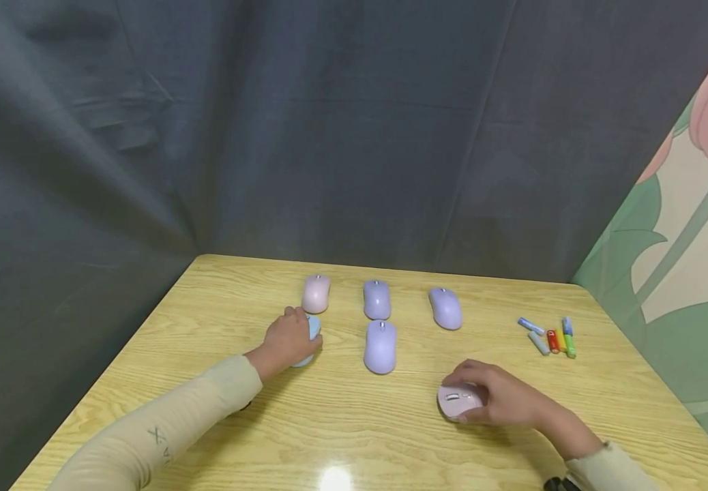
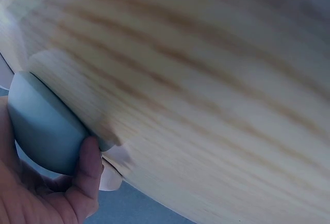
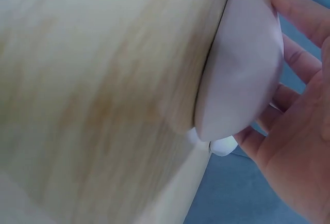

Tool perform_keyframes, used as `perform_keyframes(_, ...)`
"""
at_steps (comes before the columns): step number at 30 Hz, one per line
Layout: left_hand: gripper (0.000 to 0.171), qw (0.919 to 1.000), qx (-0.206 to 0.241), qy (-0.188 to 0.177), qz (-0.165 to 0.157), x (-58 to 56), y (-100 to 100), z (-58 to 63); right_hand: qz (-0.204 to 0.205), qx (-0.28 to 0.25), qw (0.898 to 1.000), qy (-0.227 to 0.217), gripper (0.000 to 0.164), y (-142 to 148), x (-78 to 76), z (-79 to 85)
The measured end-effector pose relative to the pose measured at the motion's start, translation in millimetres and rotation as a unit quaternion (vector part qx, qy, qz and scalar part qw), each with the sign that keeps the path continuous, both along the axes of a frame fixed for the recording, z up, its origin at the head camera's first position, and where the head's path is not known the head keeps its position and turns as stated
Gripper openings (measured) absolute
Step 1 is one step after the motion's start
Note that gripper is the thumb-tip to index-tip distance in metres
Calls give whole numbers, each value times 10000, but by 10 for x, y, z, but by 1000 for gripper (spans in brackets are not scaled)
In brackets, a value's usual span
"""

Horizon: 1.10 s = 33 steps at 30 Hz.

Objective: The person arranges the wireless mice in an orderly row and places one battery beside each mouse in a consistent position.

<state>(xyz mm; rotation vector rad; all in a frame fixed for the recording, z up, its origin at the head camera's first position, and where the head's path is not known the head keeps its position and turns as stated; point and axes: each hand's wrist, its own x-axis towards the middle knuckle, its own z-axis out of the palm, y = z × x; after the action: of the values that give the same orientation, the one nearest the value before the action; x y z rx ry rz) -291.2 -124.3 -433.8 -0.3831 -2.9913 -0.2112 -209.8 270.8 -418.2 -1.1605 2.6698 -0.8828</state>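
My left hand [image 1: 288,337] grips a light blue computer mouse [image 1: 314,326] by its sides, left of centre on the table. In the left wrist view, the thumb presses against one side of that blue mouse [image 2: 44,123], whose underside is at the wood. Toward the front right, my right hand [image 1: 507,397] holds a pale pink mouse [image 1: 454,404], turned with its scroll wheel to the left. The right wrist view shows fingers [image 3: 299,15] curved around the pink mouse [image 3: 242,64], its base along the tabletop; the palm stays away from its back.
Beyond the left hand sits another pale pink mouse [image 1: 316,294]. Purple mice stand at the back middle [image 1: 376,300], the centre [image 1: 380,348] and the back right [image 1: 446,309]. Several coloured batteries [image 1: 553,341] lie at the right of the wooden table [image 1: 237,436]. A dark curtain [image 1: 342,136] hangs behind.
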Motion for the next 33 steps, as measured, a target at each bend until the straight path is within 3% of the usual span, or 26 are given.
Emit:
perform_keyframes(14, 55, 9999, 109, -55, 40, -1, 0, 9, -153, 298, 9994, -133, 58, 20, 12, -37)
perform_keyframes(33, 57, 9999, 118, -61, 76, 5, 2, 7, -204, 435, 9987, -145, 58, -4, 34, 3)
